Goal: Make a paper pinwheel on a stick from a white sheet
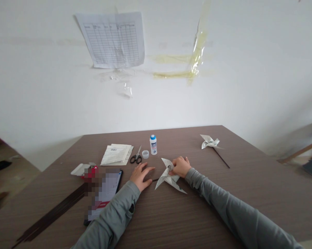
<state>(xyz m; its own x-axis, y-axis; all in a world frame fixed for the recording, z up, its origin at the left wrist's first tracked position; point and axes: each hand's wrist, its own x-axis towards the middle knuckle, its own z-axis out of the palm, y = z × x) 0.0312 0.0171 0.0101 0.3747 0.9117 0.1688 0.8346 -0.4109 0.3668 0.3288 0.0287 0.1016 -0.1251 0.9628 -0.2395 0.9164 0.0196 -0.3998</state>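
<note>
A paper pinwheel (168, 178) made of printed paper lies on the table in front of me. My right hand (181, 167) is closed on it near its middle, fingers curled down over the folded paper. Part of the centre is hidden by those fingers. To the left of the pinwheel, a short piece of dark stick (155, 180) shows from under the paper. My left hand (141, 176) rests beside that stick with fingers spread, and seems to hold nothing.
Beyond my hands stand a white glue bottle (153, 145) with a blue cap, a small clear cup (145, 154), black-handled scissors (136, 158) and paper sheets (117, 154). Leftward are a phone (106, 193), a red-and-white box (84, 170) and dark sticks (54, 212). Another pinwheel (210, 142) lies far right.
</note>
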